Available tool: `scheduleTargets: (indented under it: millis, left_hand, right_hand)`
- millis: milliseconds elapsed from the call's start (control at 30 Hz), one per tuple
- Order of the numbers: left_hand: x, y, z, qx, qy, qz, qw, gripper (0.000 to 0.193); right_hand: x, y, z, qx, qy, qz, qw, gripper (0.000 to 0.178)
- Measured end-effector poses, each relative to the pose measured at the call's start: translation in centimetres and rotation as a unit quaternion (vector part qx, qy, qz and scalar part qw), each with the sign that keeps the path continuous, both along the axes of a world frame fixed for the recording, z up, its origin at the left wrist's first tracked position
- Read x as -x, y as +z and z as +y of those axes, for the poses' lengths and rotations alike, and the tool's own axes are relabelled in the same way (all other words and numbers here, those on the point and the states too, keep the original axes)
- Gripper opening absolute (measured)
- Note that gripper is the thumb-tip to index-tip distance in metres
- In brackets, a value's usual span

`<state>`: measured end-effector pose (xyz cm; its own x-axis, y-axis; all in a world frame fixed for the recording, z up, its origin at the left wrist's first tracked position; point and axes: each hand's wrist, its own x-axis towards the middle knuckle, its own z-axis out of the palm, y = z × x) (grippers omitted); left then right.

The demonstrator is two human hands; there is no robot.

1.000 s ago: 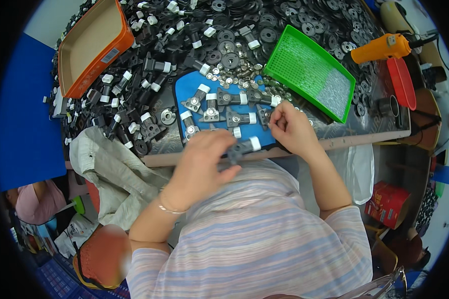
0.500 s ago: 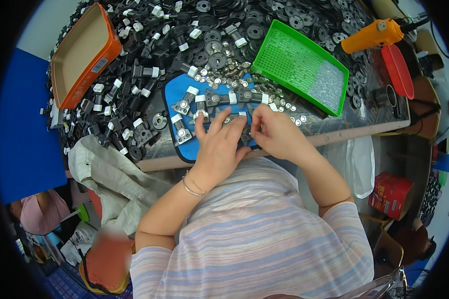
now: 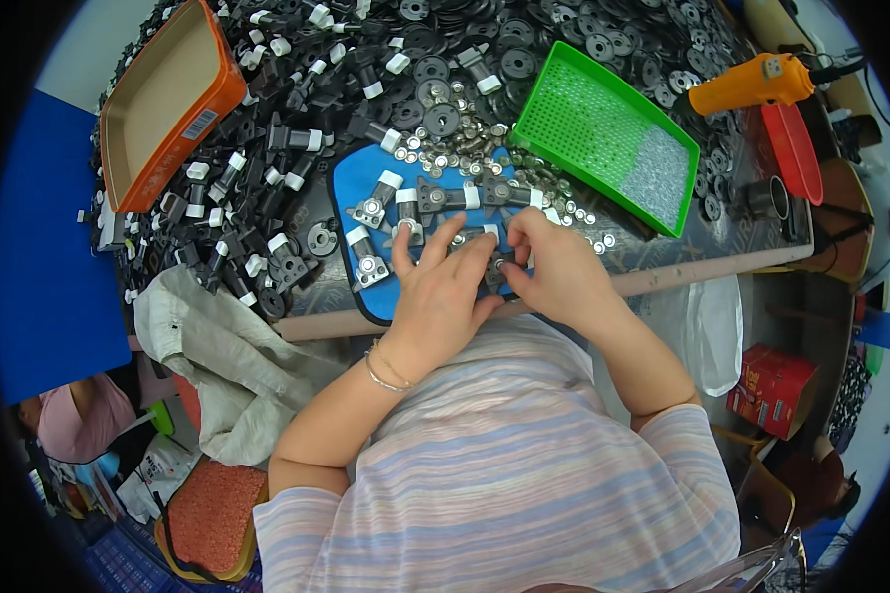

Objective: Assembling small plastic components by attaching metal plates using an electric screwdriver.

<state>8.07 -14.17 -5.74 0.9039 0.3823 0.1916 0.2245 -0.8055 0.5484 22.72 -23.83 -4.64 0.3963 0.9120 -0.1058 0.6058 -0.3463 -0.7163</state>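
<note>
A blue mat (image 3: 374, 304) lies at the table's front, with several black plastic castings with white tips and round metal washers on it. My left hand (image 3: 440, 296) rests over the mat, fingers spread across a black part with a white tip (image 3: 489, 230); its thumb points at a dark piece (image 3: 494, 275) at the mat's near right. Close beside that piece, my right hand (image 3: 562, 272) has its thumb and forefinger curled toward each other. Anything between those fingertips is too small or hidden. Further parts sit beyond my fingers, such as a black casting (image 3: 374, 203).
Small metal washers (image 3: 455, 138) are heaped behind the mat. A green tray (image 3: 588, 119) of tiny silvery pieces stands right, by an orange power screwdriver (image 3: 752, 86) and a red tray (image 3: 793, 153). An orange box (image 3: 208, 84) sits left amid black parts. Cloth (image 3: 203, 341) hangs over the edge.
The whole view has shifted slightly to the side. My right hand stays by the dark piece, its fingers only slightly changed. My left hand keeps its place over the mat.
</note>
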Motion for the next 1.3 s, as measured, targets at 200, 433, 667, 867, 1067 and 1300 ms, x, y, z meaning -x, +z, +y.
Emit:
scheduleTargets:
  millis: [200, 433, 667, 867, 1067, 1300]
  left_hand:
    - [0.1, 0.0, 0.1, 0.001, 0.003, -0.007, 1.0, 0.063]
    - [-0.7, 0.6, 4.0, -0.1, 0.013, -0.052, 0.994, 0.051]
    - [-7.7, -1.1, 12.4, -0.107, 0.05, -0.009, 0.993, 0.043]
    - [-8.5, 0.3, 11.6, -0.107, 0.046, 0.008, 0.993, 0.042]
    - [-5.9, 2.1, 3.3, -0.03, -0.041, -0.055, 0.997, 0.037]
    - [-6.8, 0.3, 0.8, -0.142, 0.018, -0.033, 0.989, 0.04]
  right_hand:
    - [-0.1, 0.4, 0.1, -0.016, 0.004, 0.007, 1.0, 0.029]
    - [-0.7, 0.7, -1.6, -0.1, -0.039, -0.015, 0.994, 0.026]
    - [-0.6, 1.1, -4.0, -0.062, -0.086, 0.038, 0.994, 0.026]
    - [-1.9, 0.0, -7.5, -0.113, -0.185, 0.077, 0.973, 0.028]
    - [-1.1, -0.7, -6.2, -0.143, -0.133, 0.132, 0.972, 0.048]
    - [-1.2, -1.1, -3.9, -0.104, -0.078, 0.015, 0.991, 0.054]
